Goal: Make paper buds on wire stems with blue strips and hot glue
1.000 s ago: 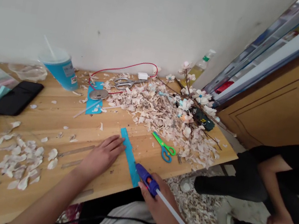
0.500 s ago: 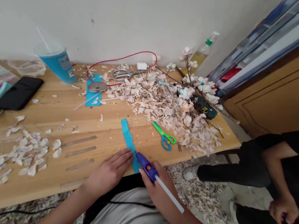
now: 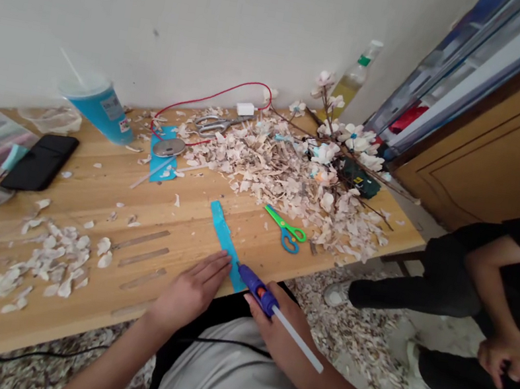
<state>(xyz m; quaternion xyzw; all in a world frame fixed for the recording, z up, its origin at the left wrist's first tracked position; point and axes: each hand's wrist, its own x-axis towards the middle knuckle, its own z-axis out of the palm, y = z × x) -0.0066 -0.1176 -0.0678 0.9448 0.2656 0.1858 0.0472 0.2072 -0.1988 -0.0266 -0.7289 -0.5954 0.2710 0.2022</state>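
Observation:
A blue strip (image 3: 223, 233) lies on the wooden table (image 3: 176, 213), running toward its front edge. My left hand (image 3: 190, 291) rests with its fingers stretched out flat, the fingertips touching the strip's near end. My right hand (image 3: 274, 328) is closed around a blue glue gun (image 3: 257, 289) with a white glue stick (image 3: 297, 343) sticking out of its back. The gun's nozzle points at the near end of the strip, right beside my left fingertips.
Green-and-blue scissors (image 3: 288, 231) lie right of the strip. A heap of pale petal scraps (image 3: 282, 185) and a flower branch (image 3: 344, 145) fill the far right. Loose petals (image 3: 52, 258), a black phone (image 3: 40, 161), a blue cup (image 3: 97, 107), metal scissors (image 3: 215, 123). Another person (image 3: 499, 290) sits at right.
My left hand slid down the strip from its middle to its near end. The glue gun's nozzle came up against the strip's near end. The view shifted slightly.

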